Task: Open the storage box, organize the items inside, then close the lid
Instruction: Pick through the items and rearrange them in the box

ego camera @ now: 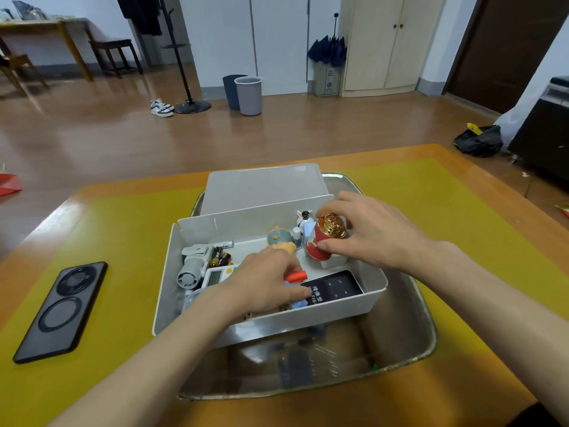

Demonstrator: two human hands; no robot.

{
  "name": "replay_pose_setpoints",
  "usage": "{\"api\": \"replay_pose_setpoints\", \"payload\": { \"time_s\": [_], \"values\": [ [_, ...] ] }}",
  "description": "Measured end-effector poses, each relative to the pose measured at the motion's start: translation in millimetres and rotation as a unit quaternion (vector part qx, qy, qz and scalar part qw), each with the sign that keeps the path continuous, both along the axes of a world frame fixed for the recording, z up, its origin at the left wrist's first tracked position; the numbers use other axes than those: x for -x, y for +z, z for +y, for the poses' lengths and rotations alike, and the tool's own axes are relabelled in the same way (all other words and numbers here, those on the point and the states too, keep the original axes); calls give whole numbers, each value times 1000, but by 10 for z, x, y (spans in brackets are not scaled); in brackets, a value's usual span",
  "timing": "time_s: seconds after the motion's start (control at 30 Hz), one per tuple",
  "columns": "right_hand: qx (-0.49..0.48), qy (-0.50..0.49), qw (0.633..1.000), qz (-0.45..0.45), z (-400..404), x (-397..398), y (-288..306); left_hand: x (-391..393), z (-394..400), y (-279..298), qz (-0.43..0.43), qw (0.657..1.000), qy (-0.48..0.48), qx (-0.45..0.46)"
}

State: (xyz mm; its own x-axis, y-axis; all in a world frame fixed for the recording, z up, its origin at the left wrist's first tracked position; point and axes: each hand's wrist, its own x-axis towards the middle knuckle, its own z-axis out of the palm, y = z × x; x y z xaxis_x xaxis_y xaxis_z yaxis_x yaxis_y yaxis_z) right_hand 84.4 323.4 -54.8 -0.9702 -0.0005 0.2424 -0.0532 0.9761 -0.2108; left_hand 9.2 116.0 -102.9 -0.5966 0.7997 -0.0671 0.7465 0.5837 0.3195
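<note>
Storage box (172, 272): open, in metal tray (409, 340). Right hand (369, 232) grips red gold-capped jar (323, 238), box's far-right corner; left hand (264, 282) pinches small red piece (297, 276) mid-box. Advice: set jar upright against wall.

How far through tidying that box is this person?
Opening looks done: the lid lies off behind the storage box, both in a metal tray. Sorting is under way: the right hand grips a red jar with a gold cap, while the left hand holds a small red item. Other items remain jumbled; closing the lid is left.
</note>
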Motion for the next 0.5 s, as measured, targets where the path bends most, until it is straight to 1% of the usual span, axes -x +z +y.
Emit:
{"api": "replay_pose_setpoints", "payload": {
  "time_s": [0.1, 0.17, 0.23, 0.33, 0.4, 0.5],
  "values": [
    [10, 13, 1000, -13, -73, 22, -21, -1, -159, 72, -44, 996, 12, -71],
    [3, 20, 1000, -24, -134, 38, -36, 24, -258, 154, -48, 992, 4, -121],
    [-15, 27, 999, -31, -196, 59, -67, 51, -314, 261, -51, 979, 3, -197],
    [-36, 29, 998, -36, -275, 91, -140, 85, -328, 390, -26, 952, 35, -304],
    [-58, 26, 997, -35, -315, 112, -191, 104, -335, 423, -6, 938, 63, -342],
    [-76, 26, 996, -38, -350, 123, -256, 150, -353, 392, 21, 932, 90, -350]
  ]
}}
